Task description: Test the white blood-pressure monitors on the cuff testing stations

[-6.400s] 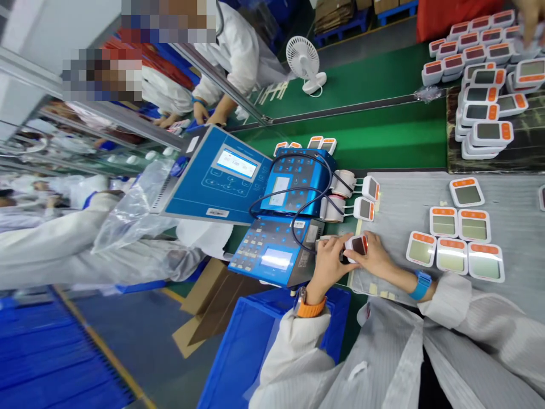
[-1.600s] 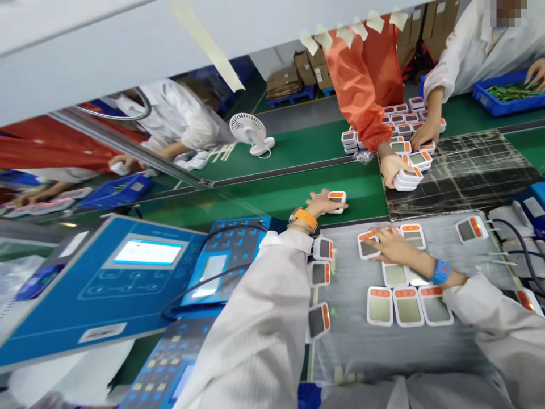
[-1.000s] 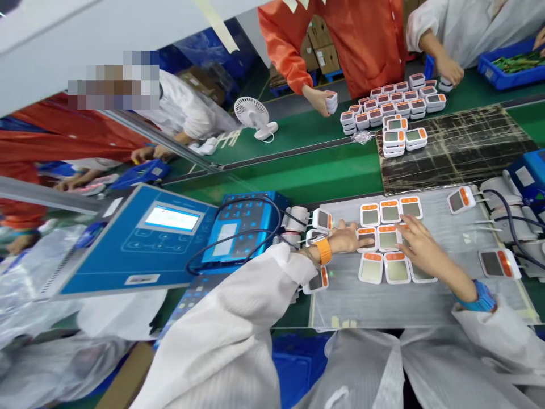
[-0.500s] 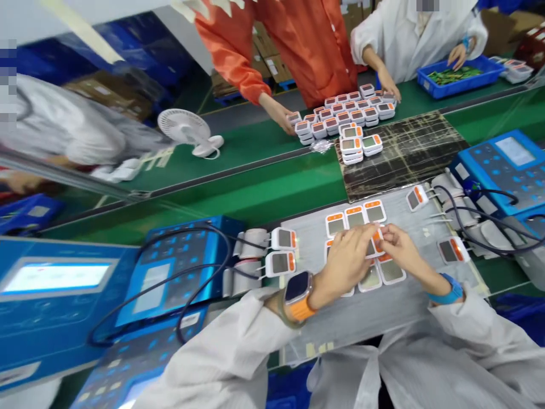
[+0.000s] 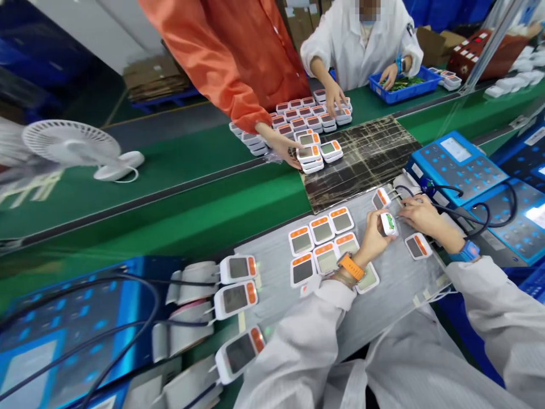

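My left hand (image 5: 371, 237) is closed around a small white display unit (image 5: 390, 225), tilted on edge over the right part of the grey mat, with a green patch on its end. Just right of it, my right hand (image 5: 426, 218) has its fingers bent and drawn together by the leads; what they pinch is too small to make out. Beyond the hands lies a unit with orange buttons (image 5: 381, 198), wired to a grey clamp (image 5: 406, 180). Another unit (image 5: 418, 246) lies below my right hand. Several more units (image 5: 322, 229) lie in rows left of my left forearm, which partly covers them.
Wired units (image 5: 237, 267) and blue testers (image 5: 462, 165) with dark cables flank the grey mat (image 5: 276, 318). Across the bench, a co-worker in orange touches stacked units (image 5: 310, 156); another in white reaches over units and a blue tray (image 5: 404, 94). A white fan (image 5: 72, 149) stands left.
Both hands have moved right from the rows of units to the leads, the left carrying one unit. The orange-sleeved arm now reaches to the near stack. The view has turned.
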A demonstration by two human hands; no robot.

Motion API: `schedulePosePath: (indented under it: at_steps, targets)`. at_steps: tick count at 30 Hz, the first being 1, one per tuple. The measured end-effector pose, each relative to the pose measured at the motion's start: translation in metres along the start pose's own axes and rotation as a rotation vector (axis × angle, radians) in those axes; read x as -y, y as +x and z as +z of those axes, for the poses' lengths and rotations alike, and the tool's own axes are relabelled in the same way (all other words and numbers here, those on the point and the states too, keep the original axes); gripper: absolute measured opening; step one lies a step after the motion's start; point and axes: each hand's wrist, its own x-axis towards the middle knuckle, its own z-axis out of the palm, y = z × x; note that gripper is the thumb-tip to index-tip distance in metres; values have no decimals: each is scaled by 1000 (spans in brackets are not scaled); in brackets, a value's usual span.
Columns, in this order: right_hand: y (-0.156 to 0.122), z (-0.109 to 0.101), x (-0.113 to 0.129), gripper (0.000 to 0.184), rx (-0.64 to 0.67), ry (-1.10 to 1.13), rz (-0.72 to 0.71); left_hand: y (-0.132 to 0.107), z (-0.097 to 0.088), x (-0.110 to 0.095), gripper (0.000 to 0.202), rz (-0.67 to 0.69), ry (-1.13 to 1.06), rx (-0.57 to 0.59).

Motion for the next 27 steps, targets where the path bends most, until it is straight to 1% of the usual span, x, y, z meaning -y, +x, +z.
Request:
schedulePosePath:
  at_steps: [3,6,10,16,22,27]
  targets:
    - [-2,11,2,24,-84,9,19,0,0,13,77,-34,-32,18]
    - [-1,14,7,24,-134,71,26,-1,-3,15,77,-43,14,36]
    - [4,13,10,21,-114,117,50,-2,-3,15,79,-64,63,32]
    - [5,14,11,20,-106,140,50,-3,-1,16,84,-99,66,20]
    - [7,13,14,21,-101,127,15,-2,0,16,81,-83,46,26]
    - [12,13,20,23,-74,90,13,-2,1,17,80,-74,51,30]
